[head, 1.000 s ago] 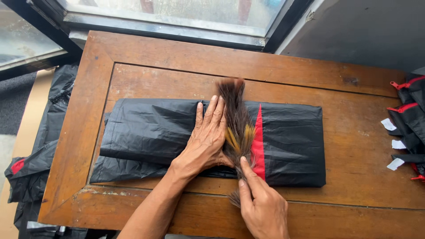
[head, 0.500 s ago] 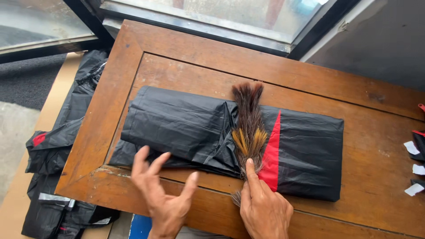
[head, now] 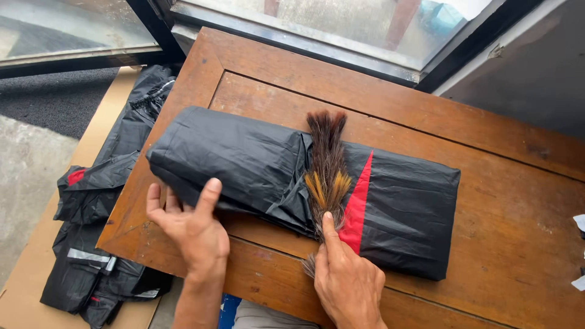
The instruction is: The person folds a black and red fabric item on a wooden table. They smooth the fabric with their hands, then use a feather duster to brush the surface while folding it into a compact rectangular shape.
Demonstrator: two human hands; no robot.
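The right hand [head: 348,281] is loosely curled, its forefinger stretched forward and pressing the stem of a feather bundle [head: 326,172] down onto a folded black garment [head: 244,159]; it pins rather than grips. The left hand [head: 192,228] is spread wide, fingers splayed, thumb raised, fingertips touching the near lower edge of the garment's left end and holding nothing.

The feathers are dark brown and wispy at the tip, with stiffer orange-yellow barbs lower down. The garment is thin, glossy, crinkled fabric, folded into a long slab with a red triangular panel [head: 359,201] just right of the feathers.

The slab lies across the middle of the wooden desk [head: 487,152], reaching toward its near edge. The desk has a worn, framed brown top. More black garments [head: 97,256] are heaped on the floor beyond its left edge.
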